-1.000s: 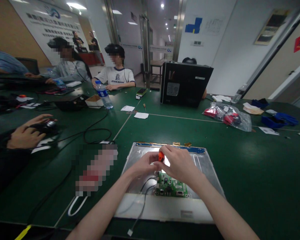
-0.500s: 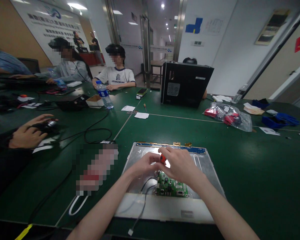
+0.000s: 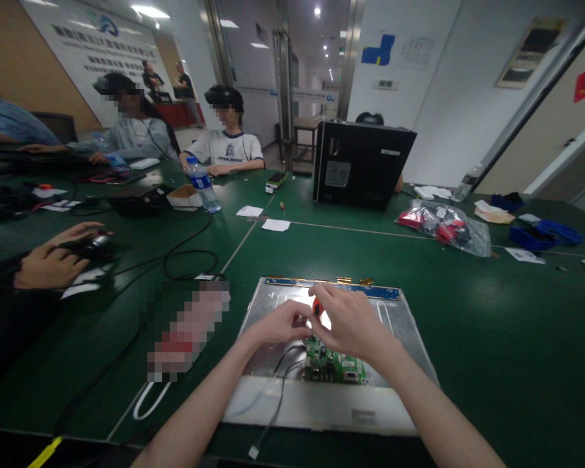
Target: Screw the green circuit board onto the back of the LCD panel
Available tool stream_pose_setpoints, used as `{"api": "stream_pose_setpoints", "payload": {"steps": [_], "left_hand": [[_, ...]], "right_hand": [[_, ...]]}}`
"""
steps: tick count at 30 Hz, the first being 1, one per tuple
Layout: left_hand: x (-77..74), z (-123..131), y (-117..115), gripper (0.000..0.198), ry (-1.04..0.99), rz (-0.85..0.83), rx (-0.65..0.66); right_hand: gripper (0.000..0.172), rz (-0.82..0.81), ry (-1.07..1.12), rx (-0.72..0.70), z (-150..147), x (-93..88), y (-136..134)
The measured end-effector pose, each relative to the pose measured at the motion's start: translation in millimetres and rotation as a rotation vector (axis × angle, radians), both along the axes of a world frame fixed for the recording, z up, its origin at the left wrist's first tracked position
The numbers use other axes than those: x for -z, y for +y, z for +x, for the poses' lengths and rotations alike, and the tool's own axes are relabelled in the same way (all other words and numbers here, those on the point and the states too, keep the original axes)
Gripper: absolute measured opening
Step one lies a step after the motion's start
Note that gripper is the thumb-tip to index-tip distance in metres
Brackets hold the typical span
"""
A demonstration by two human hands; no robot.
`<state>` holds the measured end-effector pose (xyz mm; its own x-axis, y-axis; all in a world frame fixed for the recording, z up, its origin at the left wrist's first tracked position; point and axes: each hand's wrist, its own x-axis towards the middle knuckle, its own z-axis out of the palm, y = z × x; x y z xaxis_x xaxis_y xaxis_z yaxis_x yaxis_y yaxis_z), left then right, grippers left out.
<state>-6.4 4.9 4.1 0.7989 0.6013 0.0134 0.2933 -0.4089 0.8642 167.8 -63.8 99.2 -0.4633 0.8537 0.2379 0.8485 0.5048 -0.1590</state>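
Observation:
A silver metal panel (image 3: 400, 338) lies flat on the green table, with a small green circuit board (image 3: 335, 367) fixed near its front edge. My right hand (image 3: 353, 322) is closed round a screwdriver with an orange-red handle (image 3: 316, 305), held upright over the board's far left corner. My left hand (image 3: 280, 325) is pinched beside the tool's shaft, fingertips close to the right hand. The tip of the tool is hidden behind my fingers. A grey cable (image 3: 273, 416) runs from the board toward me.
A black computer case (image 3: 361, 162) stands at the back. A plastic bag with red parts (image 3: 441, 227) lies at the right, blue items (image 3: 541, 234) farther right. A water bottle (image 3: 202, 185) and cables lie left, where another person's hand (image 3: 49, 263) rests. People sit at the far left.
Both hands have sunk slightly toward the board with the screwdriver, and the orange handle is now more covered by my right fingers.

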Motion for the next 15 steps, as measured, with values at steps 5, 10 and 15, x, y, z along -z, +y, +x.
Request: {"api": "stream_pose_setpoints", "payload": {"steps": [5, 10, 15], "left_hand": [[-3.3, -0.1, -0.6, 0.016, 0.033, 0.011, 0.023], [-7.5, 0.0, -1.5, 0.014, 0.044, 0.000, 0.044], [-7.4, 0.9, -1.5, 0.015, 0.056, -0.017, 0.045]], "right_hand": [[0.018, -0.010, -0.049, 0.037, 0.0, 2.8, 2.8], [0.017, -0.012, -0.040, 0.015, -0.3, 1.7, 2.5], [0.019, -0.005, -0.038, 0.005, -0.1, 0.3, 1.2]]}}
